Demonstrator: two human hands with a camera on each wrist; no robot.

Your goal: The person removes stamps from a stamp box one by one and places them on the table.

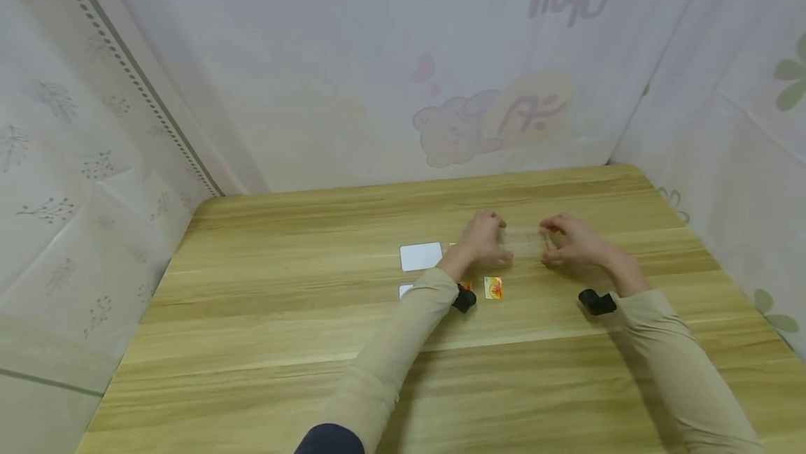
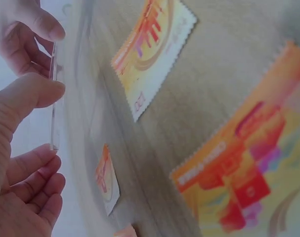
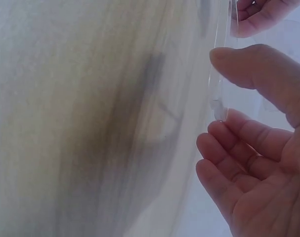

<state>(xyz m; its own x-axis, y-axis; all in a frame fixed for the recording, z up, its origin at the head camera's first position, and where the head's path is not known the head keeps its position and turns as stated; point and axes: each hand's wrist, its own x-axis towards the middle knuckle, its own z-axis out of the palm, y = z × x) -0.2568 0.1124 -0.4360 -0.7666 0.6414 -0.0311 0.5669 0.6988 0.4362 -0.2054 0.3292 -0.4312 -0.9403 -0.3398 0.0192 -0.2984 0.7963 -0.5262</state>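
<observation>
Between my two hands is a thin, clear plastic piece (image 1: 527,243), nearly invisible in the head view. My left hand (image 1: 481,238) grips one end, its thumb on one side and its fingers on the other. The opposite end is pinched by my right hand (image 1: 576,240). In the right wrist view the clear piece (image 3: 217,74) appears edge-on; whether it is a flat sheet or a shallow case, I cannot tell. Orange-and-yellow stamps with perforated edges lie near the left hand: one stamp (image 1: 494,288) shows fully, others are partly hidden by the left wrist.
A white card (image 1: 421,257) lies left of the left hand, and another white card (image 1: 405,290) is partly covered by the left forearm. The wood-grain table (image 1: 252,314) ends at a printed curtain (image 1: 327,90) behind and at both sides.
</observation>
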